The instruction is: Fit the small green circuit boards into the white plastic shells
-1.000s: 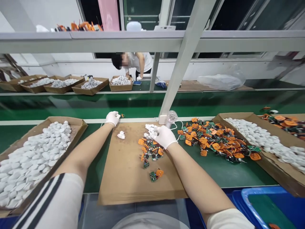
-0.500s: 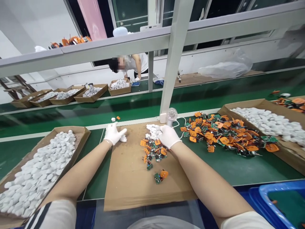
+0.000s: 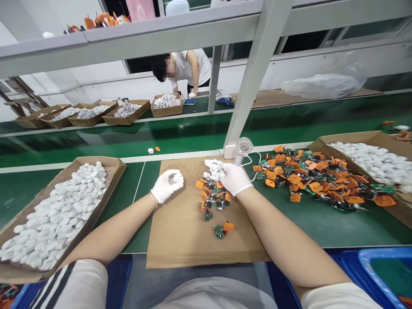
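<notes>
White gloves cover both hands. My left hand (image 3: 166, 186) is curled around a few small white pieces (image 3: 177, 178) over the left part of a brown cardboard sheet (image 3: 174, 231). At the sheet's far right, my right hand (image 3: 234, 178) touches a small pile of white pieces (image 3: 213, 168); its fingertips are partly hidden, so I cannot make out a grip. Just below that pile lie green circuit boards with orange parts (image 3: 214, 197). One more board with an orange part (image 3: 219, 232) sits nearer to me on the sheet.
A box of white pieces (image 3: 64, 206) stands left, another (image 3: 373, 159) right. A heap of orange-and-green assemblies (image 3: 309, 176) lies right of a small clear fan (image 3: 244, 146). A metal post (image 3: 254, 73) rises behind. Across the line, a person (image 3: 193, 68) bends over near several boxes.
My left hand has moved right and nearer to me, and its fingers have curled around white pieces. My right hand stays by the white pile. The whole view has shifted a little.
</notes>
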Demonstrator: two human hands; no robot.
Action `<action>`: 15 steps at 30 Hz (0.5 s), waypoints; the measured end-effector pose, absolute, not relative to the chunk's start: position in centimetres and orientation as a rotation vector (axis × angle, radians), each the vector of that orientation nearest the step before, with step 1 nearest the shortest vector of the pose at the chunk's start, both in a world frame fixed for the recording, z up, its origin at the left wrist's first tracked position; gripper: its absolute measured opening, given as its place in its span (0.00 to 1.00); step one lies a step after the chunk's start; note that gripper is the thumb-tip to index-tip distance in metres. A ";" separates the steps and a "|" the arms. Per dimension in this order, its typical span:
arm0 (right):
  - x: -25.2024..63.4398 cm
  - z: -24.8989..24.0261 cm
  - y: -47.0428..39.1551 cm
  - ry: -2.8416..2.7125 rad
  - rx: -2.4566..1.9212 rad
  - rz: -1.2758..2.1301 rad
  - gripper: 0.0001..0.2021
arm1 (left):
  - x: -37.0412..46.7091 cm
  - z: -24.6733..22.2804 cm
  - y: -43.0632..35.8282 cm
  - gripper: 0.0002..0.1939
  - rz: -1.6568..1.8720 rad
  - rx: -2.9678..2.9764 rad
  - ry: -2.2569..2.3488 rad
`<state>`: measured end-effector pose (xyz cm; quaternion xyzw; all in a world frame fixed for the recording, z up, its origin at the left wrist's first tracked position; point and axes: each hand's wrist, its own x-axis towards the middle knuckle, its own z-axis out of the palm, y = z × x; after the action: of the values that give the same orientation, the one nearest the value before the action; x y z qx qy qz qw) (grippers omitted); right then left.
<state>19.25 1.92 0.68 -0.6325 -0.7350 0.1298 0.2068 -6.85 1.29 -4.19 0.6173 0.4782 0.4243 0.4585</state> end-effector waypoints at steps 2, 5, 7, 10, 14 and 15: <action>19.0 0.6 1.4 -1.984 -1.713 0.321 0.10 | -6.2 -4.3 0.5 0.30 1.075 1.434 1.023; 18.2 0.6 0.0 -1.950 -1.412 0.374 0.08 | -5.3 -4.2 -0.6 0.32 1.071 1.344 0.858; 17.4 0.5 -1.1 -1.994 -1.214 0.481 0.08 | -4.9 -4.1 -1.2 0.31 1.062 1.307 0.795; 16.3 0.1 -2.5 -2.037 -1.178 0.592 0.09 | -4.6 -4.0 -1.9 0.29 1.006 1.273 0.758; 15.7 -0.2 -3.2 -2.127 -1.116 0.563 0.09 | -4.5 -4.0 -2.2 0.28 0.885 1.232 0.774; 15.6 -0.2 -3.3 -2.151 -1.078 0.530 0.09 | -4.5 -4.0 -2.3 0.29 0.875 1.217 0.778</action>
<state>15.61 -3.26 -0.21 -0.4127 -0.8234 0.2028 0.3324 -4.53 -2.25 -3.97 0.5387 0.3442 0.3875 0.6642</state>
